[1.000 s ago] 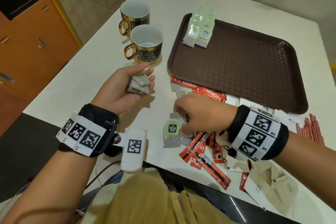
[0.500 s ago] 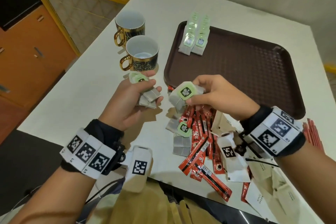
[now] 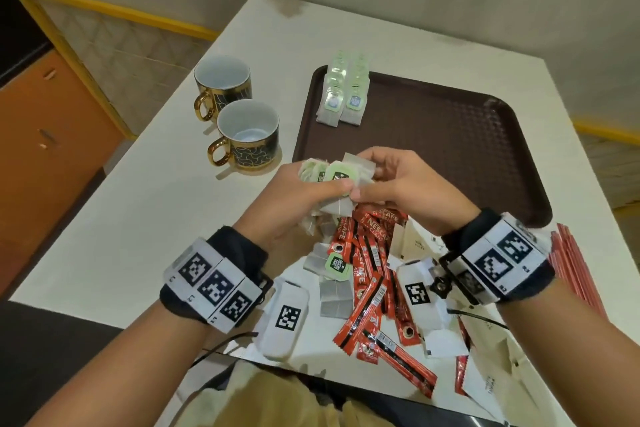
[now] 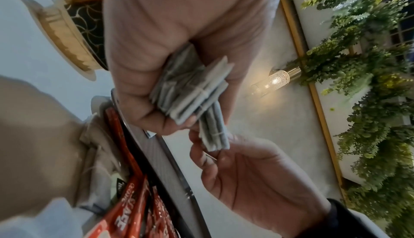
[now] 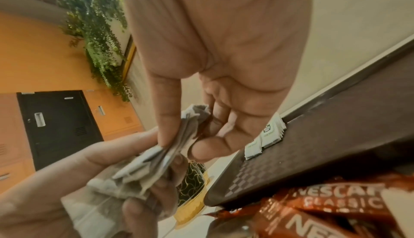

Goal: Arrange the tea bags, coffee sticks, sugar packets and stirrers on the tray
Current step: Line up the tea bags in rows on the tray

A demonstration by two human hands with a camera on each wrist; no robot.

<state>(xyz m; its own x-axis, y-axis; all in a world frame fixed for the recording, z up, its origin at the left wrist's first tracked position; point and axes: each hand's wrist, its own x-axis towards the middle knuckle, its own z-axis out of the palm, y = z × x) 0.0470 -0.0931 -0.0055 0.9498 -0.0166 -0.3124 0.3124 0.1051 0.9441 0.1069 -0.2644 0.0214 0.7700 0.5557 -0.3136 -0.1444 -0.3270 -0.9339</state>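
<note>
My left hand (image 3: 322, 191) grips a small stack of tea bags (image 3: 337, 177) with green tags, held above the table just in front of the tray. My right hand (image 3: 367, 180) pinches one tea bag (image 4: 215, 135) against that stack, thumb to thumb with the left. The brown tray (image 3: 450, 149) holds two short rows of tea bags (image 3: 343, 97) at its far left corner. Red coffee sticks (image 3: 370, 274), loose tea bags (image 3: 332, 267) and pale sugar packets (image 3: 415, 243) lie heaped below my hands. Red stirrers (image 3: 575, 263) lie at the right.
Two black and gold cups (image 3: 247, 135) stand left of the tray. The white table (image 3: 138, 218) ends close to my body. An orange cabinet (image 3: 41, 135) stands off the table's left side.
My right hand lifted a tea bag from the heap and carried it up to the left hand's stack. The two hands now meet in front of the tray.
</note>
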